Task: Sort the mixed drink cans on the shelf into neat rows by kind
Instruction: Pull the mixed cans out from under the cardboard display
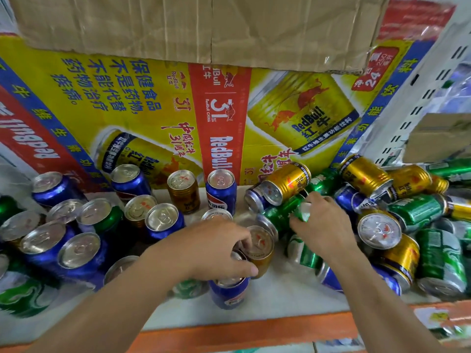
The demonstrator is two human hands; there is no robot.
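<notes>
While the left hand (216, 248) curls its fingers and thumb round a small upright gold can (261, 253) near the middle of the white shelf (280, 296), the right hand (325, 225) grips a green can (277, 212) lying on its side just beside it, the two cans nearly touching. Just in front of the gold can stands a blue can (229, 293). To the left, upright blue cans (79, 256) stand with a few green and gold ones among them; to the right lies a tumbled heap (418, 210) of gold, green and blue cans. Behind stands a yellow Red Bull carton (153, 103) with a brown cardboard box (178, 21) on top
</notes>
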